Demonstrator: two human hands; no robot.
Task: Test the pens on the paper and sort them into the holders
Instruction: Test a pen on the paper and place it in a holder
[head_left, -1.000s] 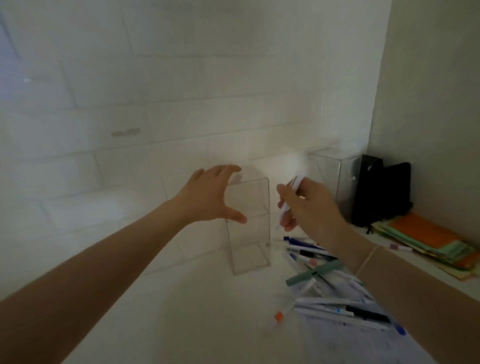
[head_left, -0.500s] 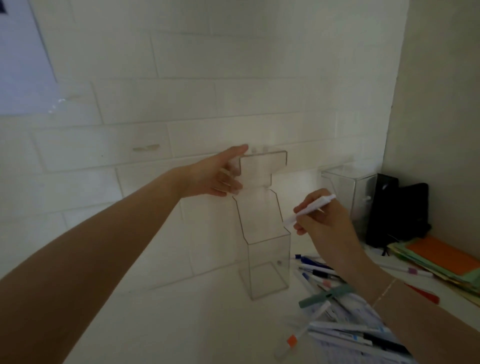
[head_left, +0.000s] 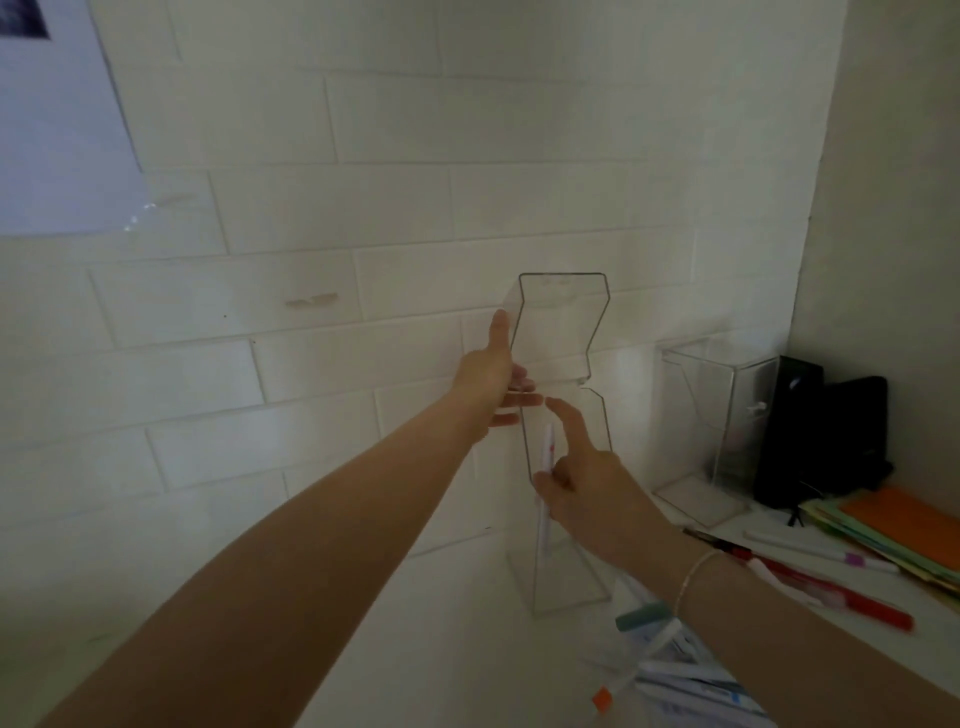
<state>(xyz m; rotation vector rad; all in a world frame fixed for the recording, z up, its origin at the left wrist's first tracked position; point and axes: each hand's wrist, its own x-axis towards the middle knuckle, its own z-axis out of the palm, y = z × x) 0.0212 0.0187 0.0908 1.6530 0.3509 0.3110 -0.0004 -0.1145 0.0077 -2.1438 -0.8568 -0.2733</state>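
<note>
white pen (head_left: 546, 499) inside clear holder (head_left: 566, 582)

White brick wall (head_left: 467, 171) fills the back, with a chipped scuff (head_left: 310, 300) on one brick and a pale sheet of paper (head_left: 57, 130) stuck at upper left, dark print at its top corner. A plain beige side wall (head_left: 893, 182) meets it at right. In that corner a black device (head_left: 821, 431) stands on the white table (head_left: 441, 649), with a stack of orange and green folders (head_left: 898, 525) lying just beside it, toward the right edge.
</note>
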